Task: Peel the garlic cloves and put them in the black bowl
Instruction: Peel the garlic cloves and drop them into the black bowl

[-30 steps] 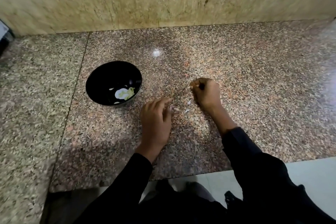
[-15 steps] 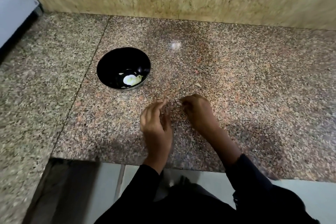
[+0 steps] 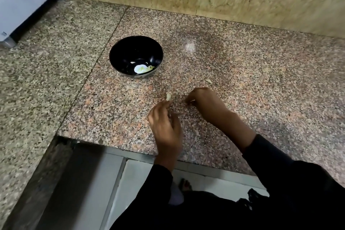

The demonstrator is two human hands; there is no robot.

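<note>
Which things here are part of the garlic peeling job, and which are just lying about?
Job: black bowl holding peeled garlic; pale piece at left hand; right hand.
Lying about: loose scrap on counter; white appliance.

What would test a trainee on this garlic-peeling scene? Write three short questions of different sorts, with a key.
1. True or false: the black bowl is tipped on its side.
2. Which hand pinches the pale garlic piece: A) left hand, B) right hand?
3. Fill in: a loose garlic skin lies on the granite ___.

Key: 1 false, it stands upright with pale garlic pieces inside; 2 A, between its fingertips; 3 counter.
</note>
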